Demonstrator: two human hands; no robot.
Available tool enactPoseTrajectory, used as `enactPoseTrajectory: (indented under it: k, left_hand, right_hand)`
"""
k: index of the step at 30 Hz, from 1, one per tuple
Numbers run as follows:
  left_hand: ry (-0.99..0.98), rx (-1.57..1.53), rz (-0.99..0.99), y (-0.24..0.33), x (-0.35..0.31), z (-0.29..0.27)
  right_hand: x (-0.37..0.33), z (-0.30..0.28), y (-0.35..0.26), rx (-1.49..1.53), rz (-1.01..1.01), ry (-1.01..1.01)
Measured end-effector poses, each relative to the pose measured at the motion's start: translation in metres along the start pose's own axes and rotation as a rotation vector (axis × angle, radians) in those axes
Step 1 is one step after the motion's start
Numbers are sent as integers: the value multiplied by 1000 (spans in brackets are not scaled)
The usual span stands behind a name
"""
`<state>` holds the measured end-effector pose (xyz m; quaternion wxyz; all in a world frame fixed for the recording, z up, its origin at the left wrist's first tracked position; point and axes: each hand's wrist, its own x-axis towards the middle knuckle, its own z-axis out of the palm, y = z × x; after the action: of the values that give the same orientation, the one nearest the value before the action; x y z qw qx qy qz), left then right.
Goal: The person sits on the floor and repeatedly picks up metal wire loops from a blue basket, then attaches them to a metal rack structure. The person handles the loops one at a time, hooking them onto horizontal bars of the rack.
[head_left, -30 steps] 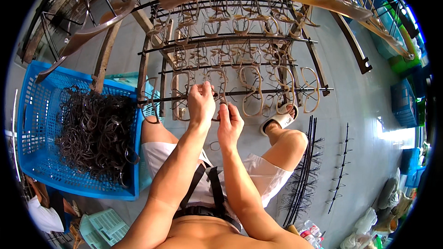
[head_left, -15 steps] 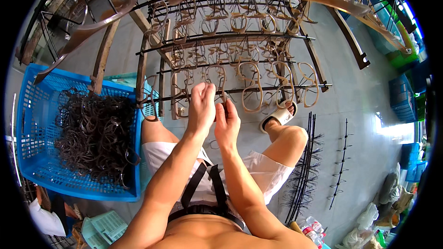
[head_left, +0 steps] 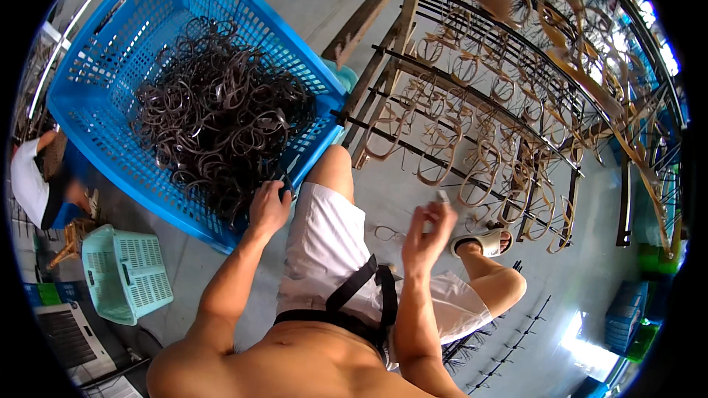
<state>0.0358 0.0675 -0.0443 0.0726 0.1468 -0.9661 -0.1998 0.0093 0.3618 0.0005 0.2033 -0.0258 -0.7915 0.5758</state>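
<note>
A large blue plastic basket (head_left: 188, 232) stands at my left, holding a heap of dark, glossy eyeglass frames (head_left: 221, 114). At its near right rim my left hand (head_left: 270, 210) has its fingers closed on a dark eyeglass frame, mostly hidden by the fingers. In front of my right thigh, my right hand (head_left: 428, 236) hovers in the air with thumb and fingers bent together. A small pale tip (head_left: 442, 197) shows above those fingers; what it is cannot be made out. Tan eyeglass frames (head_left: 436, 169) hang on the nearest black bar of the rack, just beyond my right hand.
The wooden rack (head_left: 391, 66) carries several rows of black bars with frames. A spiked bar (head_left: 516, 350) lies on the floor at right. A pale green basket (head_left: 133, 273) stands lower left, near another person's white garment (head_left: 29, 184). One frame (head_left: 387, 233) lies by my legs.
My view has swung left. My left hand has gone from the hanging frames to the blue basket. My right hand has drawn back from the rack, and the two hands are now apart.
</note>
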Motion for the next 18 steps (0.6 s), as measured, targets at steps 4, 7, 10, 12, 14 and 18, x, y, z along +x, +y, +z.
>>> enactPoseTrajectory:
  k: [4,7,10,12,14,18]
  left_hand:
    - [128,-199,67,-6,-2,12]
    - [294,-392,99,7,1,4]
    - [357,-710,-105,-13,2,-3]
    - [272,-794,-300,-32,3,-13]
    - [201,-519,-243,-46,-1,-18]
    - [39,-278,-256,-37,0,-21]
  right_hand:
    - [69,-25,-5,-582,-381,386]
    - [116,-47,17,-969,-266,307]
    - [108,-51,31,-999,-256,155]
    - [80,-52,26,-915,-204,157]
    - [45,-59,34,-942,-207,127]
    - [-30,-57,55,-1079,-207,8]
